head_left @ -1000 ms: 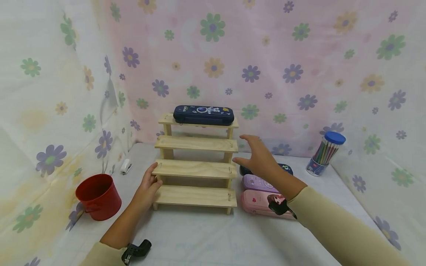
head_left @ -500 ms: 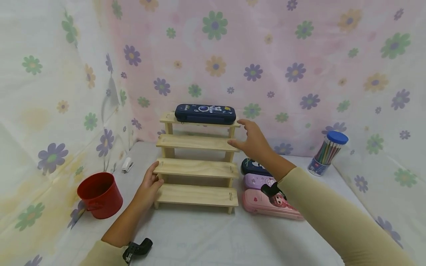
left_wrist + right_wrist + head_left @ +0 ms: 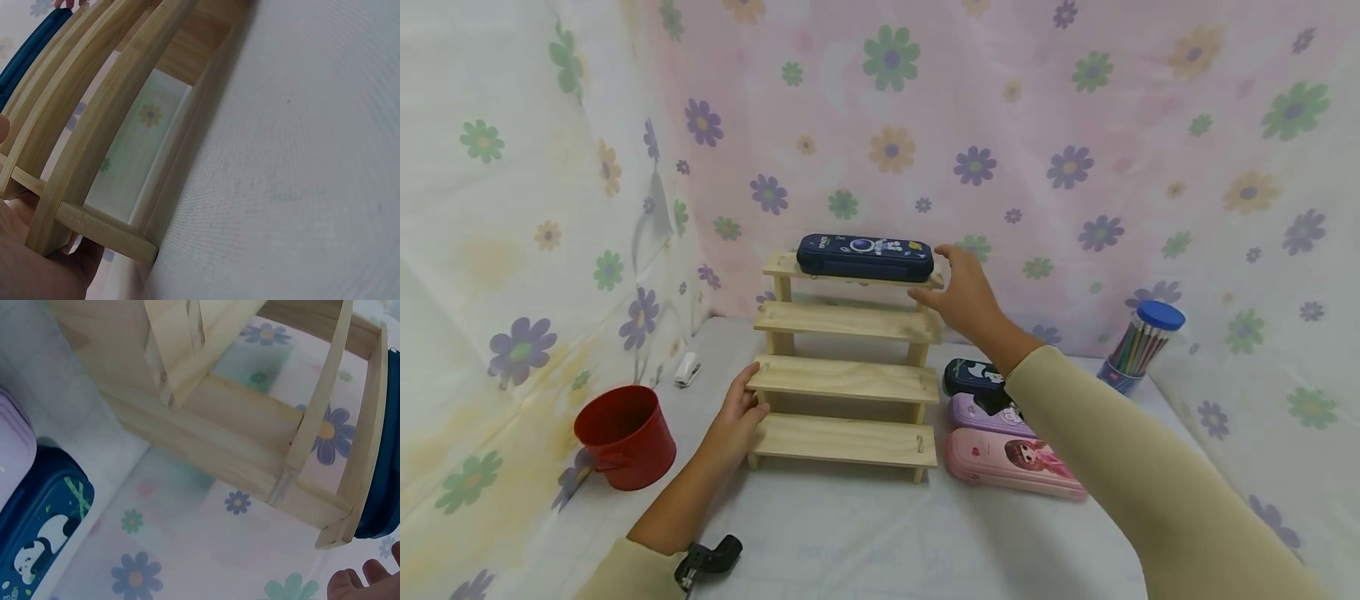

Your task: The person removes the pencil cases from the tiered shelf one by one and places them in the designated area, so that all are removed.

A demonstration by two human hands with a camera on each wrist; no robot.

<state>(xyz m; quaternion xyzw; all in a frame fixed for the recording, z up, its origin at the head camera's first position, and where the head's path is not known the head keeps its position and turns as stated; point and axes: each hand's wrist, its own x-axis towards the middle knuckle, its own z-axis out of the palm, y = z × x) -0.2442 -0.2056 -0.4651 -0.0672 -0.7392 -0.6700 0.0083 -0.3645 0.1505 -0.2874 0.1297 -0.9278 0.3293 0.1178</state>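
A navy pencil case [image 3: 865,257] with an astronaut picture lies along the top tier of a four-step wooden rack [image 3: 842,377]. At the rack's left side, my left hand [image 3: 733,425] grips the ends of the lower tiers. The left wrist view shows its fingers [image 3: 84,253] around the wood. By the top tier's right end is my right hand [image 3: 966,292], thumb and fingers spread, close to the end of the case. In the right wrist view, its fingertips [image 3: 369,575] appear below the case's end [image 3: 384,469], with a gap between them.
Right of the rack lie a panda pencil case [image 3: 973,377], a purple case [image 3: 981,414] and a pink case [image 3: 1011,462]. A blue-lidded tub of pencils [image 3: 1138,346] stands at the far right. A red bucket [image 3: 628,442] and a white stapler-like item [image 3: 686,369] are left.
My right hand has moved up and slightly left, from beside the middle tiers to the top tier's right end. My left hand stays on the rack. The view shifts slightly.
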